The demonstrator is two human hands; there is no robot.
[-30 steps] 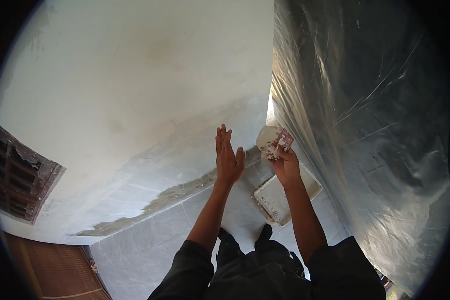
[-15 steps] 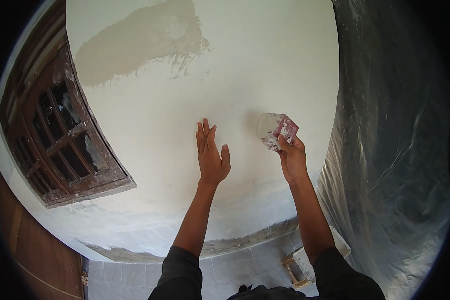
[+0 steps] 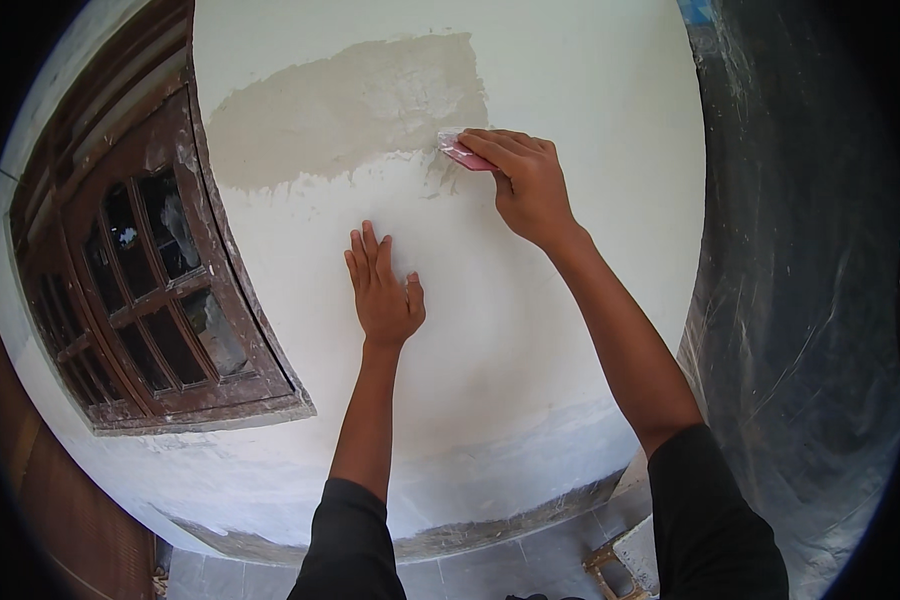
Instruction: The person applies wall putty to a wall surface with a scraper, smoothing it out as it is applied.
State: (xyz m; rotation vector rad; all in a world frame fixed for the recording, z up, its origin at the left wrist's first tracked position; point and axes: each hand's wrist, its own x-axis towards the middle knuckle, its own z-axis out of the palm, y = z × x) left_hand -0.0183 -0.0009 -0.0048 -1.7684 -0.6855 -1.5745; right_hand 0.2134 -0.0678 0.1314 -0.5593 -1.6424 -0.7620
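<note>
A cream wall (image 3: 470, 330) fills the middle, with a darker beige, damp-looking patch of putty (image 3: 320, 115) on its upper part. My right hand (image 3: 532, 188) grips a small pink putty spreader (image 3: 463, 153) smeared with white. Its edge meets the wall at the patch's lower right end, where ragged smears hang down. Lower and to the left, my left hand (image 3: 384, 300) holds nothing; its fingers point up and its thumb stands apart. The palm faces the wall and appears to rest against it.
A brown wooden window (image 3: 160, 290) with dark panes is set into the wall at left. Clear plastic sheeting (image 3: 790, 330) hangs along the right. Below lies a grey tiled floor (image 3: 470, 572), with a putty-stained container (image 3: 635, 560) by my right arm.
My right hand has raised the putty spreader up and left from beside the left hand onto the patch's lower right. The view has shifted, showing more of the patch; the left hand stays by the wall.
</note>
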